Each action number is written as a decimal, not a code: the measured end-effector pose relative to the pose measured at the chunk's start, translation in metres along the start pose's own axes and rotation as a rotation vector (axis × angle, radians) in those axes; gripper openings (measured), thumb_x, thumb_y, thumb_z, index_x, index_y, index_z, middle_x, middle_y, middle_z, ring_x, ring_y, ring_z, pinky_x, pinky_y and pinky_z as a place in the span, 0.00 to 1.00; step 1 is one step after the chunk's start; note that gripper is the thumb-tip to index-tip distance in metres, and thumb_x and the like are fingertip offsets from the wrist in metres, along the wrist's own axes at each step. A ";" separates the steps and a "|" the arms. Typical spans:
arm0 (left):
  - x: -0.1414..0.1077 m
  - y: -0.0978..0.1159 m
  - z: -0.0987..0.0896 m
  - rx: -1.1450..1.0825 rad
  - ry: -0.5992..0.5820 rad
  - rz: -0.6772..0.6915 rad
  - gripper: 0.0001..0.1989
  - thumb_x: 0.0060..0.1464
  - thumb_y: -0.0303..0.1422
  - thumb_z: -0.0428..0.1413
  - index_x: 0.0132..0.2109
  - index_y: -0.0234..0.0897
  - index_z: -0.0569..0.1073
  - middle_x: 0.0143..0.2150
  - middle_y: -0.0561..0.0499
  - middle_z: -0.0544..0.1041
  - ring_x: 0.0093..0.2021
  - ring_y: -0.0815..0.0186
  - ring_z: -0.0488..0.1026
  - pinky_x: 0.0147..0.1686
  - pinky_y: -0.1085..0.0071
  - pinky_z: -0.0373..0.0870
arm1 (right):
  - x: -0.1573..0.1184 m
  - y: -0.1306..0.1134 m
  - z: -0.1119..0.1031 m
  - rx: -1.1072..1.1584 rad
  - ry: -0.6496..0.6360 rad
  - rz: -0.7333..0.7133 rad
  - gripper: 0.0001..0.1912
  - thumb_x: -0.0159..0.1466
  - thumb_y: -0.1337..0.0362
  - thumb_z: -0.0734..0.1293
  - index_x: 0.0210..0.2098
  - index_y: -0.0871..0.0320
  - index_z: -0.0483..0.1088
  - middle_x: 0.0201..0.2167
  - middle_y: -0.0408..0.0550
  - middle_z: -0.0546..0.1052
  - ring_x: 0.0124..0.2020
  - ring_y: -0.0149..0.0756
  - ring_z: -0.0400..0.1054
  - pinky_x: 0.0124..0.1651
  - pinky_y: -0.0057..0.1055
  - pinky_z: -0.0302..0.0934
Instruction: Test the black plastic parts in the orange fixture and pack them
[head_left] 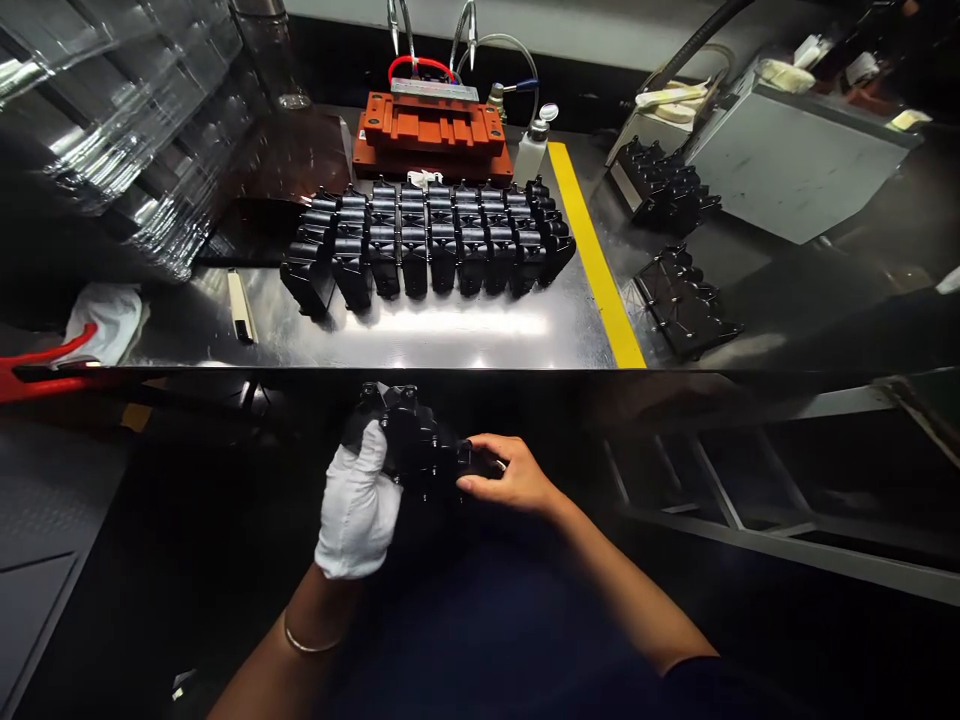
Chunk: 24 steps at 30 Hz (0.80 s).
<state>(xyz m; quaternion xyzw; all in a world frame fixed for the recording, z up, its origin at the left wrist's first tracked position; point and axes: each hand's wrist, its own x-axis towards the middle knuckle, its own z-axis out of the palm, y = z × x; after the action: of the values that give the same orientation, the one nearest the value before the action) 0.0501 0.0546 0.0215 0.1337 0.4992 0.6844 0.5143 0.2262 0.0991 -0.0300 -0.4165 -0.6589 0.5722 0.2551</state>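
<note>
Below the table edge, my gloved left hand [358, 505] has its fingers [365, 450] closed around the left side of one black moulded plastic part [412, 440], held over my lap. On its right side, the fingertips [476, 482] of my bare right hand [514, 478] are curled against the part, gripping it. Beyond, on a steel table [450, 340], stand tightly ranked rows of similar black parts [427, 245], with an orange fixture [431, 130] behind them. A yellow tape stripe [596, 255] runs along their right, and further black parts [679, 300] lie past it.
</note>
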 end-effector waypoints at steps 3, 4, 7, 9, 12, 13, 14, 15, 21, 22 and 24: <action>-0.002 -0.002 -0.001 0.146 -0.002 0.111 0.19 0.43 0.43 0.66 0.42 0.40 0.79 0.44 0.49 0.81 0.47 0.58 0.77 0.52 0.64 0.71 | 0.008 0.011 0.010 0.191 -0.017 0.111 0.25 0.48 0.53 0.75 0.42 0.60 0.74 0.30 0.44 0.75 0.27 0.30 0.66 0.31 0.28 0.62; -0.002 -0.001 0.001 0.201 -0.014 0.138 0.18 0.42 0.43 0.67 0.40 0.39 0.80 0.42 0.49 0.81 0.45 0.58 0.77 0.52 0.63 0.71 | 0.011 0.013 0.013 0.251 -0.036 0.117 0.27 0.47 0.52 0.75 0.43 0.60 0.74 0.30 0.43 0.75 0.27 0.29 0.65 0.31 0.27 0.61; -0.001 0.008 0.013 0.264 -0.064 0.206 0.17 0.41 0.41 0.67 0.38 0.37 0.80 0.39 0.48 0.82 0.44 0.56 0.78 0.51 0.61 0.72 | 0.020 0.011 0.019 0.370 -0.036 0.055 0.30 0.46 0.49 0.76 0.43 0.59 0.74 0.32 0.44 0.75 0.30 0.31 0.68 0.34 0.28 0.62; 0.002 0.019 0.024 0.228 -0.090 0.272 0.16 0.42 0.41 0.67 0.38 0.38 0.80 0.41 0.49 0.82 0.46 0.56 0.77 0.52 0.61 0.71 | 0.027 0.001 0.018 0.395 0.005 -0.009 0.29 0.47 0.48 0.76 0.42 0.59 0.74 0.34 0.46 0.76 0.34 0.34 0.69 0.38 0.30 0.64; 0.005 0.038 0.038 0.184 -0.082 0.363 0.17 0.42 0.43 0.67 0.39 0.39 0.80 0.41 0.50 0.81 0.47 0.57 0.77 0.53 0.62 0.70 | 0.034 -0.018 0.013 0.379 0.085 -0.078 0.28 0.47 0.47 0.75 0.41 0.59 0.75 0.36 0.47 0.77 0.39 0.38 0.71 0.44 0.34 0.64; 0.005 0.044 0.042 0.183 -0.063 0.375 0.18 0.42 0.43 0.67 0.39 0.39 0.80 0.41 0.50 0.81 0.47 0.57 0.77 0.53 0.63 0.70 | 0.035 -0.023 0.011 0.368 0.110 -0.088 0.28 0.47 0.47 0.76 0.41 0.58 0.75 0.37 0.47 0.78 0.40 0.39 0.71 0.46 0.36 0.64; 0.006 0.049 0.044 0.183 -0.040 0.380 0.18 0.41 0.44 0.67 0.39 0.39 0.80 0.41 0.51 0.81 0.46 0.58 0.77 0.53 0.64 0.70 | 0.035 -0.028 0.010 0.358 0.130 -0.091 0.28 0.47 0.48 0.76 0.41 0.58 0.75 0.38 0.48 0.78 0.41 0.40 0.71 0.48 0.37 0.64; 0.005 0.053 0.045 0.182 -0.015 0.378 0.19 0.41 0.45 0.67 0.39 0.39 0.80 0.40 0.51 0.82 0.46 0.58 0.77 0.53 0.64 0.70 | 0.035 -0.031 0.010 0.348 0.144 -0.089 0.28 0.47 0.48 0.76 0.42 0.58 0.75 0.39 0.49 0.78 0.42 0.41 0.72 0.49 0.38 0.64; 0.003 0.057 0.037 0.123 0.007 0.337 0.21 0.43 0.46 0.65 0.42 0.39 0.80 0.43 0.50 0.81 0.45 0.57 0.77 0.50 0.63 0.73 | 0.030 -0.035 0.016 0.295 0.157 -0.079 0.27 0.47 0.47 0.76 0.41 0.58 0.76 0.39 0.50 0.79 0.42 0.43 0.73 0.48 0.41 0.65; 0.002 0.056 0.035 0.125 0.013 0.347 0.20 0.42 0.46 0.66 0.41 0.39 0.80 0.42 0.50 0.81 0.45 0.57 0.77 0.51 0.63 0.72 | 0.029 -0.035 0.017 0.290 0.155 -0.082 0.27 0.47 0.47 0.76 0.41 0.58 0.76 0.39 0.50 0.79 0.42 0.43 0.73 0.48 0.41 0.65; -0.001 0.056 0.033 0.149 0.038 0.368 0.20 0.40 0.46 0.67 0.39 0.39 0.80 0.40 0.50 0.81 0.46 0.57 0.77 0.52 0.63 0.71 | 0.029 -0.035 0.018 0.289 0.150 -0.090 0.27 0.47 0.47 0.76 0.41 0.58 0.76 0.39 0.50 0.79 0.42 0.44 0.73 0.49 0.42 0.65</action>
<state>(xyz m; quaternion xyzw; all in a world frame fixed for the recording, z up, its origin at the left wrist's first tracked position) 0.0413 0.0736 0.0836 0.2474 0.5252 0.7305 0.3597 0.1875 0.1139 -0.0036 -0.3873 -0.5668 0.6161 0.3862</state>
